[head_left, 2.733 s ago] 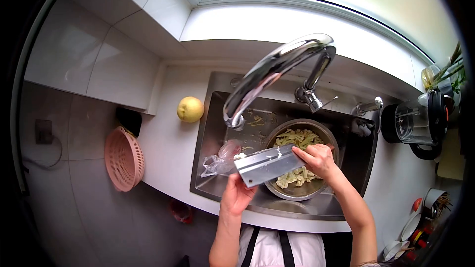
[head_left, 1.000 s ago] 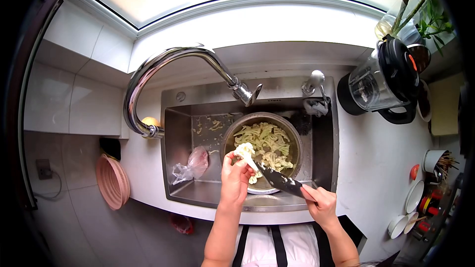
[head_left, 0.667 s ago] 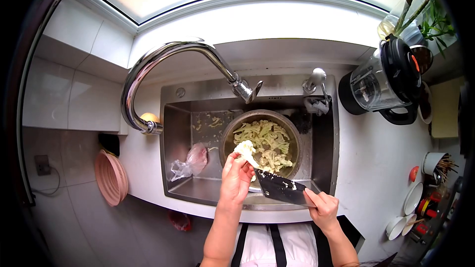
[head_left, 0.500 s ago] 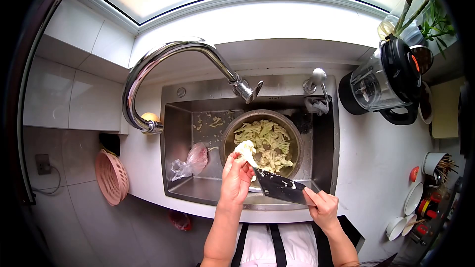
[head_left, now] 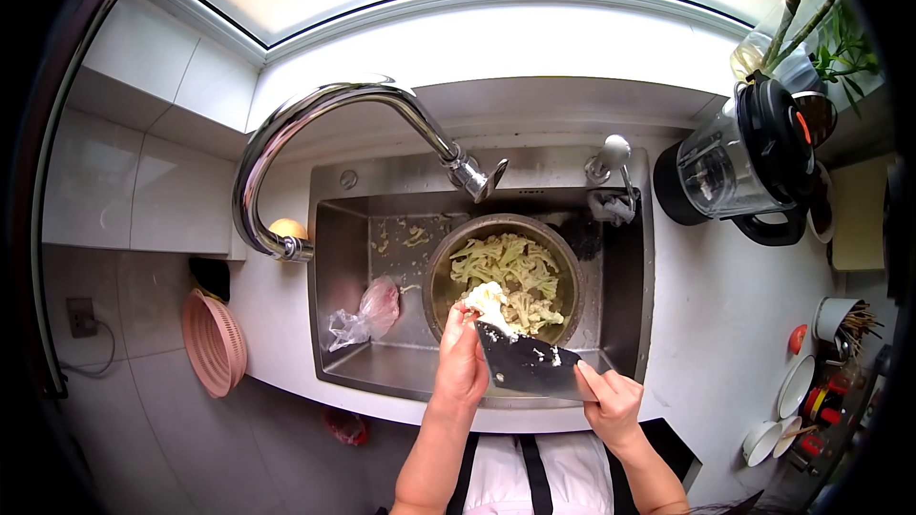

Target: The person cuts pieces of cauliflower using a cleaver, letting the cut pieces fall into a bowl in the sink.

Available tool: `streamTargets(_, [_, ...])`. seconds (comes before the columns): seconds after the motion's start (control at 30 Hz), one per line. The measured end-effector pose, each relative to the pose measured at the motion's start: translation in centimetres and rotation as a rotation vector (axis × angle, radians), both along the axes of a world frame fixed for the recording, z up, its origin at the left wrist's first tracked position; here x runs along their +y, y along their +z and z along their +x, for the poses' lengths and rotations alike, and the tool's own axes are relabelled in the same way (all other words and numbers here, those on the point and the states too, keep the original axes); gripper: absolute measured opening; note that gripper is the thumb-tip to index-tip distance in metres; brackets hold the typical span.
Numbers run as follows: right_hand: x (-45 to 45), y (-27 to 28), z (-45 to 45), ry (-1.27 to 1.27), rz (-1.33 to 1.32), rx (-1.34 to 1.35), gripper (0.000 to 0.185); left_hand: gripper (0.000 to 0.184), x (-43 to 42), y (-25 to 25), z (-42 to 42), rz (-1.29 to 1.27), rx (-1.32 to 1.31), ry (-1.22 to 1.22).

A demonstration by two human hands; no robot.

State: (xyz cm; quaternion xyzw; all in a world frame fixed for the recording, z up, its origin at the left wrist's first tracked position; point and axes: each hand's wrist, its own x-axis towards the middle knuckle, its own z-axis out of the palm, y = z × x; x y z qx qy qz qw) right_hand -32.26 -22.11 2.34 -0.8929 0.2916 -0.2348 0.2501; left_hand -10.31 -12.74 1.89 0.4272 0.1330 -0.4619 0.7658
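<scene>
My left hand [head_left: 463, 362] is closed on a piece of cauliflower [head_left: 489, 302], held over the near side of a round metal bowl [head_left: 434, 272]. Cut florets [head_left: 510, 262] lie inside that bowl. In my right hand [head_left: 611, 402] is the handle end of a black cleaver [head_left: 525, 362], its broad blade reaching left against the underside of the cauliflower. White crumbs stick to the blade. The exact contact of the edge is partly hidden by the left fingers.
The bowl stands in a steel sink [head_left: 334, 229] with scraps and a knotted plastic bag [head_left: 367, 313]. A tall curved faucet [head_left: 253, 172] arches over the left. At right stand a blender [head_left: 739, 167] and small white bowls [head_left: 761, 442]. A pink basket [head_left: 212, 343] is at left.
The cauliflower has moved slightly right, and my left hand has turned more upright. My right hand and the cleaver have shifted a little left, the blade's face turning more into view.
</scene>
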Motion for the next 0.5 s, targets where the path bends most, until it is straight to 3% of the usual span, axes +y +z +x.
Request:
streamTargets(0.13, [0.1,0.1,0.7,-0.002,-0.017,-0.012,0.032,0.045,0.0,-0.4,-0.3,-0.059,-0.099,-0.025])
streamTargets(0.5, [0.0,-0.2,2.2,0.013,-0.118,0.005,0.025,0.037,0.1,-0.5,-0.1,0.045,-0.108,0.045])
